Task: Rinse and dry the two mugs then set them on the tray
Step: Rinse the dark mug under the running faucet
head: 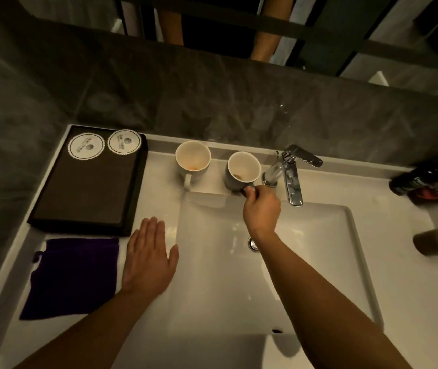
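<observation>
— So, where is the grey mug (243,169)?
— Upright on the ledge behind the basin (305,262), just beside the tap (291,174). The white mug (192,161) stands left of it, a little apart. Both have brownish stains inside.
— And the hands?
— The right hand (261,209) grips the grey mug's handle. The left hand (148,258) lies flat, fingers straight, on the counter between the basin and a purple cloth (74,275). The dark tray (87,193) is behind that cloth.
</observation>
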`<action>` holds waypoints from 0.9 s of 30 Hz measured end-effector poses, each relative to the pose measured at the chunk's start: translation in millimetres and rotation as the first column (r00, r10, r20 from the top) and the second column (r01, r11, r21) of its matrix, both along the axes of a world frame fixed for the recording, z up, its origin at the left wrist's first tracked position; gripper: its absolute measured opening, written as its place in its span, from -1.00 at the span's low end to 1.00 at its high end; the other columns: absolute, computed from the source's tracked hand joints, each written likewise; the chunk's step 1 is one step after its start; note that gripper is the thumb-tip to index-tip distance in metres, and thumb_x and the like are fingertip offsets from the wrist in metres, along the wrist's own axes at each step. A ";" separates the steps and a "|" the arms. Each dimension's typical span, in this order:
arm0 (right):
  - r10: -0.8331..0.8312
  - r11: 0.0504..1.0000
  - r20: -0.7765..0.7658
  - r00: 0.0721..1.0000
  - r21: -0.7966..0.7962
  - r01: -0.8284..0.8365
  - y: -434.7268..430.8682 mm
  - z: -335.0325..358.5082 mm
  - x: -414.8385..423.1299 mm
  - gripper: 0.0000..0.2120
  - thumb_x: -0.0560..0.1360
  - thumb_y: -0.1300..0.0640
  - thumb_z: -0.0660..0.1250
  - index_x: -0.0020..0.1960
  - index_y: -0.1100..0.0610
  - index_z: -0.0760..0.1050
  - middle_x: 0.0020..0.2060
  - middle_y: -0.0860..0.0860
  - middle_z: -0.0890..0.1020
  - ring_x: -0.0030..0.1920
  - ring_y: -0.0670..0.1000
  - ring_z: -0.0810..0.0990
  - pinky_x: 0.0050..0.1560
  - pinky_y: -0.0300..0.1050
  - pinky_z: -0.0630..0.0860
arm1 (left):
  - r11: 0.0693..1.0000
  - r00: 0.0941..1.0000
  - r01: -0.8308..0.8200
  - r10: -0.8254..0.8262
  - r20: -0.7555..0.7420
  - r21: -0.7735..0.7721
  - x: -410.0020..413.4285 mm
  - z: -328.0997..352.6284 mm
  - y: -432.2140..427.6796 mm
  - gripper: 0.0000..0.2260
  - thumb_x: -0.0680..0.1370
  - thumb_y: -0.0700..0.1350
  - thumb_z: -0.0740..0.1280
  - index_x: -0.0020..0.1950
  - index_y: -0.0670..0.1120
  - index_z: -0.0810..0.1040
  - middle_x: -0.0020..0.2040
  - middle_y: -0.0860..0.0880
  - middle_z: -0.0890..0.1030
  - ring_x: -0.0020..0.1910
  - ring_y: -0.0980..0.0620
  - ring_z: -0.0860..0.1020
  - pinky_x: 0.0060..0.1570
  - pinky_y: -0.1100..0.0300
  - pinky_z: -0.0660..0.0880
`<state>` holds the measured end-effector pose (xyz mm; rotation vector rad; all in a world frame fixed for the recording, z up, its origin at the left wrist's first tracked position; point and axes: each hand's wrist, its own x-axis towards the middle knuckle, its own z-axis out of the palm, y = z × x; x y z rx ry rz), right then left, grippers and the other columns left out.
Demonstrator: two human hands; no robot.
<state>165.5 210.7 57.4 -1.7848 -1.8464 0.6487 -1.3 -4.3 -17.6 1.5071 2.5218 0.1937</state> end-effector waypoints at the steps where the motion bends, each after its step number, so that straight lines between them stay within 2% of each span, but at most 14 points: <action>1: 0.005 1.000 -0.010 1.000 0.010 -0.004 -2.2 -1.4 7.5 -0.72 0.68 0.06 0.29 -0.04 0.24 0.64 -0.10 0.20 0.68 -0.10 0.22 0.61 -0.18 -0.09 0.26 | 1.000 1.000 -0.003 0.003 0.014 -0.002 0.4 1.2 0.2 -0.35 0.64 0.17 0.00 0.62 -0.19 0.24 0.63 -0.21 0.28 0.64 -0.15 0.17 0.59 -0.09 0.08; 3: 0.034 0.999 -0.031 0.999 0.020 -0.034 -8.9 -3.6 25.1 -0.75 0.67 0.08 0.31 -0.04 0.23 0.65 -0.12 0.17 0.67 -0.12 0.18 0.61 -0.18 -0.11 0.25 | 1.000 0.998 -0.024 0.023 0.063 0.012 0.9 5.2 1.1 -0.35 0.63 0.18 0.04 0.61 -0.18 0.26 0.63 -0.20 0.27 0.63 -0.16 0.17 0.58 -0.11 0.09; 5: 0.064 0.998 -0.075 0.995 0.022 -0.063 -15.8 -5.3 47.1 -0.78 0.66 0.11 0.33 -0.05 0.20 0.67 -0.15 0.14 0.67 -0.13 0.12 0.61 -0.16 -0.11 0.33 | 0.994 0.983 -0.091 0.079 0.168 0.065 2.3 12.0 3.4 -0.38 0.59 0.15 0.14 0.56 -0.18 0.34 0.60 -0.21 0.31 0.60 -0.20 0.22 0.55 -0.18 0.14; 8: 0.084 0.996 -0.129 0.988 0.018 -0.082 -27.3 -6.7 85.0 -0.84 0.63 0.13 0.38 -0.03 0.17 0.69 -0.16 0.09 0.68 -0.15 0.04 0.61 -0.13 -0.12 0.41 | 0.952 0.946 -0.210 0.140 0.291 0.222 18.0 30.9 14.8 -0.49 0.52 0.05 0.27 0.39 -0.19 0.48 0.43 -0.22 0.44 0.43 -0.25 0.38 0.42 -0.22 0.27; 11: 0.079 0.997 -0.128 0.989 0.001 -0.079 -33.1 -10.7 124.3 -0.87 0.61 0.16 0.41 -0.01 0.19 0.70 -0.14 0.08 0.70 -0.12 0.04 0.63 -0.08 -0.07 0.49 | 0.916 0.929 -0.190 0.052 0.365 0.354 51.3 59.3 53.0 -0.59 0.53 0.01 0.31 0.31 -0.18 0.50 0.29 -0.19 0.51 0.29 -0.20 0.45 0.31 -0.06 0.35; 13: 0.095 0.995 -0.103 0.990 -0.025 -0.098 -30.8 -13.3 148.2 -0.85 0.62 0.14 0.39 0.00 0.19 0.70 -0.13 0.07 0.71 -0.09 0.06 0.64 -0.05 -0.02 0.52 | 0.902 0.916 -0.129 -0.051 0.399 0.412 76.8 81.3 94.8 -0.59 0.55 0.02 0.33 0.31 -0.18 0.51 0.27 -0.18 0.53 0.28 -0.14 0.45 0.28 0.01 0.35; 15: 0.147 0.987 -0.043 0.988 -0.055 -0.150 -23.8 -12.9 167.2 -0.81 0.65 0.08 0.36 0.02 0.13 0.72 -0.11 0.02 0.71 -0.07 0.02 0.62 -0.07 -0.11 0.44 | 0.893 0.904 -0.055 -0.146 0.403 0.447 102.4 103.3 143.9 -0.56 0.56 0.07 0.34 0.35 -0.15 0.49 0.31 -0.15 0.52 0.31 -0.08 0.43 0.27 0.11 0.33; 18: 0.209 0.975 0.012 0.978 -0.085 -0.207 -9.2 -10.6 184.3 -0.78 0.66 0.03 0.33 0.02 0.08 0.73 -0.12 0.00 0.69 -0.07 0.00 0.60 -0.13 -0.16 0.35 | 0.892 0.895 0.031 -0.226 0.386 0.451 136.5 130.0 214.7 -0.46 0.58 0.18 0.35 0.46 -0.08 0.42 0.41 -0.12 0.47 0.37 -0.09 0.43 0.27 0.14 0.32; 20: 0.231 0.969 0.019 0.973 -0.089 -0.229 1.0 -10.1 189.5 -0.77 0.66 0.02 0.33 0.02 0.10 0.72 -0.11 0.04 0.69 -0.08 0.02 0.59 -0.13 -0.15 0.35 | 0.901 0.884 0.060 -0.248 0.396 0.430 151.3 142.0 251.2 -0.38 0.56 0.25 0.35 0.51 -0.04 0.36 0.48 -0.10 0.43 0.41 -0.09 0.42 0.31 0.07 0.40; 23: 0.268 0.959 0.026 0.963 -0.099 -0.264 13.2 -10.5 193.8 -0.76 0.66 0.01 0.33 0.00 0.12 0.70 -0.11 0.05 0.67 -0.14 -0.03 0.52 -0.14 -0.18 0.31 | 0.935 0.911 0.131 -0.245 0.333 0.331 160.7 147.6 286.2 -0.30 0.52 0.35 0.34 0.50 -0.07 0.37 0.44 -0.13 0.45 0.38 -0.14 0.46 0.33 -0.07 0.49; 27: 0.307 0.947 0.024 0.951 -0.102 -0.303 21.4 -12.2 197.2 -0.76 0.66 0.01 0.34 0.00 0.14 0.68 -0.09 0.06 0.65 -0.16 -0.01 0.52 -0.16 -0.19 0.30 | 0.960 0.959 0.148 -0.198 0.201 0.238 166.1 146.2 299.5 -0.27 0.51 0.41 0.30 0.46 -0.10 0.39 0.35 -0.15 0.52 0.33 -0.16 0.50 0.29 -0.10 0.51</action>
